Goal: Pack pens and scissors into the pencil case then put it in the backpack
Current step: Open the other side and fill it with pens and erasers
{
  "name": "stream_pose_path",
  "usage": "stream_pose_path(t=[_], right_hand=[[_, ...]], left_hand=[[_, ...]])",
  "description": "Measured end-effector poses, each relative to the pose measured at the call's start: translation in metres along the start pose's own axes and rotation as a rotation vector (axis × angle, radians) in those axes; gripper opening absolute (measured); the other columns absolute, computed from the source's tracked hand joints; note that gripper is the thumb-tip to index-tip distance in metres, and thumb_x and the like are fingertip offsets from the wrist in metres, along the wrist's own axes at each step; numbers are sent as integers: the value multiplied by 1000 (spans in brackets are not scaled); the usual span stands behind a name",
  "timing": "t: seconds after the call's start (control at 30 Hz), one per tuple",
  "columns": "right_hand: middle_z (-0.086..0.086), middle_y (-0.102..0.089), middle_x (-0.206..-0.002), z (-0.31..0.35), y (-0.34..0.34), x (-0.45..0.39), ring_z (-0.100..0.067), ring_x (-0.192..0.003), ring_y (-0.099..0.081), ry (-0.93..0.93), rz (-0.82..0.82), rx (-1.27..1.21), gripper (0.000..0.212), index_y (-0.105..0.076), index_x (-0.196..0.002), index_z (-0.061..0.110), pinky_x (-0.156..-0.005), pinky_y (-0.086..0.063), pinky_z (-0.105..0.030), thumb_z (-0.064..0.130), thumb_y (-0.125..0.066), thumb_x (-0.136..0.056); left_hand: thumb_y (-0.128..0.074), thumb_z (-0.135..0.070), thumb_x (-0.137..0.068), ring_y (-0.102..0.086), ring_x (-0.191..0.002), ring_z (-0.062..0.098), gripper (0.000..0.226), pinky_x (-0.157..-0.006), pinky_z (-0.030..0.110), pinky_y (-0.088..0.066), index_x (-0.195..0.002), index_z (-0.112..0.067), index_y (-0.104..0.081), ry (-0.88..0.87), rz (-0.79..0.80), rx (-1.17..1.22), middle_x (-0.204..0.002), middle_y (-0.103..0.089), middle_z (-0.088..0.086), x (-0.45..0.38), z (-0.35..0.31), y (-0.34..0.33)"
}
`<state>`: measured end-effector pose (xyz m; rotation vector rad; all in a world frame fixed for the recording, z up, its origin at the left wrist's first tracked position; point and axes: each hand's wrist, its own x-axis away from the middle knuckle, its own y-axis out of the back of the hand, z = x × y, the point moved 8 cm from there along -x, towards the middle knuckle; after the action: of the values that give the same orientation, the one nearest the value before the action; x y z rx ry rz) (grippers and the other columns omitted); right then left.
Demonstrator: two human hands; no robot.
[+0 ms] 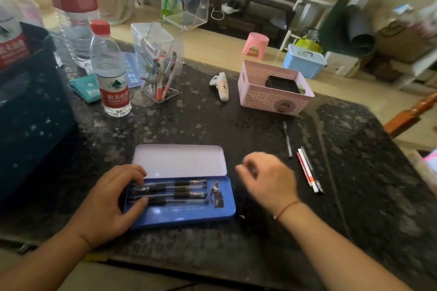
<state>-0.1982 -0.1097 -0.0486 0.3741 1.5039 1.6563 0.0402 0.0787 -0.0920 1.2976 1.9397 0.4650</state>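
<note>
A blue tin pencil case (pixel 189 214) lies open on the dark table, its pale lid (pixel 178 160) folded back. Several black pens (pixel 170 192) lie side by side inside it. My left hand (pixel 111 201) rests on the case's left end, fingers on the pens. My right hand (pixel 267 178) hovers just right of the case, fingers loosely curled, nothing visible in it. More pens lie to the right: a black one (pixel 287 139) alone and a small bunch of red, white and black ones (pixel 309 170). No scissors can be made out. A dark bag (pixel 30 111) stands at the left.
Water bottles (pixel 110 71) stand at the back left. A clear plastic holder (pixel 160 64) with pens and clips is behind the case. A white controller (pixel 221 86) and a pink basket (pixel 272 87) sit at the back right. The table's front edge is near my arms.
</note>
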Motion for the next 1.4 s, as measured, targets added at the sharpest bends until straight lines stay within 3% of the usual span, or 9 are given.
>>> stream_pose_path(t=[0.13, 0.3, 0.47, 0.63, 0.8, 0.9, 1.13, 1.3, 1.4], right_hand=[[-1, -68, -92, -124, 15, -12, -27, -88, -64, -541, 118, 220, 23, -61, -89, 28, -64, -44, -31, 49, -53, -85], [-7, -68, -91, -163, -1, -39, -29, -83, -65, -660, 223, 533, 40, -67, -96, 20, -64, -49, -32, 54, -48, -87], [-10, -68, -91, -159, -10, -45, -31, -83, -63, -738, 160, 363, 31, -70, -95, 18, -61, -44, -32, 41, -52, -89], [2, -71, -79, -42, -1, -12, -26, -72, -65, -103, -46, -51, 20, -67, -82, 25, -59, -52, -36, 41, -56, -87], [11, -66, -73, 62, -14, 43, -8, -60, -60, 380, 77, 34, 23, -66, -83, 30, -50, -47, -21, 45, -49, -88], [12, -64, -68, 82, -19, 50, -5, -54, -55, 479, 107, 124, 25, -65, -80, 30, -48, -33, -15, 45, -46, -86], [8, -66, -67, 94, -23, 39, -13, -58, -60, 401, 134, 36, 34, -66, -78, 25, -47, -48, -26, 55, -49, -83], [3, -70, -82, -27, 33, 8, -23, -75, -67, -111, -51, 109, 25, -69, -89, 27, -60, -52, -33, 49, -57, -83], [-3, -69, -96, -146, 40, 22, -30, -90, -64, -620, 131, 192, 27, -67, -99, 23, -73, -49, -34, 43, -63, -81]], left_hand=[[-61, -41, -76, -56, -110, 7, 21, -96, 18, -41, -93, -34, -52, 0, 18, -27, -113, -58, -13, 0, -1, -1], [-59, -42, -80, -57, -105, 8, 20, -92, 25, -45, -97, -40, -49, 19, 16, -48, -109, -56, -12, 0, -2, -1], [-60, -37, -80, -56, -104, 10, 23, -94, 26, -44, -100, -37, -49, 20, 20, -70, -109, -56, -12, 2, -1, 0], [-59, -36, -82, -54, -103, 8, 19, -96, 16, -38, -98, -32, -51, 8, 33, -94, -108, -57, -11, 1, -1, -1], [-51, -32, -86, -54, -108, 4, 9, -95, 20, -42, -93, -30, -55, 16, 16, -55, -110, -56, -13, 3, 1, 0], [-43, -25, -88, -55, -108, 5, 14, -93, 22, -43, -93, -26, -56, 19, -15, 3, -110, -56, -12, 4, 2, 2], [-60, -43, -77, -54, -108, 1, 21, -93, 11, -40, -94, -31, -54, 8, 39, -30, -117, -54, -18, 2, -3, 0], [-61, -43, -76, -56, -107, 7, 18, -92, 20, -44, -85, -29, -56, -17, 24, -53, -113, -57, -14, 0, -6, 0], [-59, -45, -77, -56, -108, 7, 15, -89, 24, -47, -80, -31, -54, -14, 16, -69, -115, -55, -19, 0, -5, 0]])
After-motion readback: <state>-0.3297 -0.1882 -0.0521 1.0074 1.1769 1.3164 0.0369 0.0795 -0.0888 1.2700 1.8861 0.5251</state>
